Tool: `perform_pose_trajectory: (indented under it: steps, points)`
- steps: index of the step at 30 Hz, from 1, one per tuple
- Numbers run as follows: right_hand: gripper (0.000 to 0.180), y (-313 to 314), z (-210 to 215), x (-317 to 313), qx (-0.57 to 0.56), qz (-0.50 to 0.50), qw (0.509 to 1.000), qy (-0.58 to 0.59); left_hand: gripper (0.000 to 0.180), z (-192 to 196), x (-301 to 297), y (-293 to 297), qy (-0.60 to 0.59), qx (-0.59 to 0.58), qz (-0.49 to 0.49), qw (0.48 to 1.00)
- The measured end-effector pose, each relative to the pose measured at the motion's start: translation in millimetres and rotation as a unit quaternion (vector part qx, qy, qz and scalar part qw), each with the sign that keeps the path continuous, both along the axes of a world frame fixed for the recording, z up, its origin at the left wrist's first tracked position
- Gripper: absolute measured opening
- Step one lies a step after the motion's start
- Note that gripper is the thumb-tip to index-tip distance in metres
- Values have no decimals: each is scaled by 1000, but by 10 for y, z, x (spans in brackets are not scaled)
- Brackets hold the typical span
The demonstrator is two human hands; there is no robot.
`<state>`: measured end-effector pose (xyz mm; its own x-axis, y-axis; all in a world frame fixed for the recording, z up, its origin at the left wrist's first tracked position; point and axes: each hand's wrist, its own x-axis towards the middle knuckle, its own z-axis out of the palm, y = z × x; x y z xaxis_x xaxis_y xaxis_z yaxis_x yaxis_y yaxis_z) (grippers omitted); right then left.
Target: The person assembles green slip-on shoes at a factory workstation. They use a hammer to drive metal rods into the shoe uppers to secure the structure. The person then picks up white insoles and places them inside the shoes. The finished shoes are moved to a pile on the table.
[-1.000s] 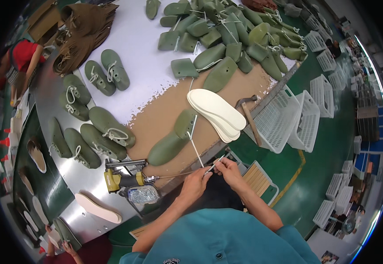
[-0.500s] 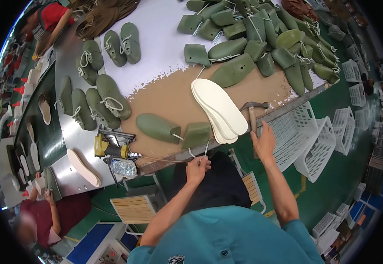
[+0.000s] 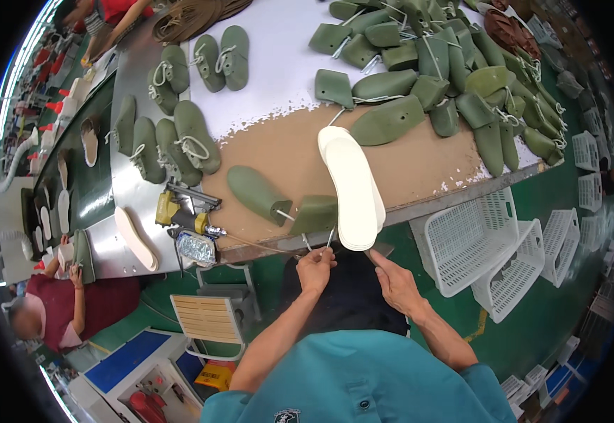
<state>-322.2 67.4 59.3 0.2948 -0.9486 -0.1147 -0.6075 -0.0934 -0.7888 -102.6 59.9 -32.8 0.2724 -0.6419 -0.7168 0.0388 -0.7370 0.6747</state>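
While left fingers [image 3: 329,258] pinch cord [image 3: 307,243], right fingers [image 3: 383,266], hold unclear, near insoles [image 3: 353,190] crowding shoe last [image 3: 314,214].

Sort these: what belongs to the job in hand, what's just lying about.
Likely in use:
Thin rod in the left hand
Green heel block
Green forepart
Perhaps cream insoles near the right hand

Apparently lying about:
Air tool
Piled green lasts
White baskets

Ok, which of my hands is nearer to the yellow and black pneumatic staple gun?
Left. Your left hand is to the right of the pneumatic staple gun and lower in view; your right hand is farther right.
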Motion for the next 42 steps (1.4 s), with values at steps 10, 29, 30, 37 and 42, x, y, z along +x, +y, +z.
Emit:
perform_pose_trajectory:
  steps: [10,29,30,37,42]
  points:
    - [51,-353,144,253,108,12,993,-43,28,98,12,-80,-72,-26,1,997]
    - [44,-832,605,508,143,153,978,-11,28,288,267,-99,-187,-26,-110,976]
    - [44,-841,551,427,125,132,983,21,29,247,288,-14,-143,-30,-61,987]
    - [46,-931,323,141,85,6,996,-8,30,125,188,13,-48,-19,-12,999]
    - [34,-574,170,155,-1,173,984,39,26,119,118,-27,-37,-24,-8,999]
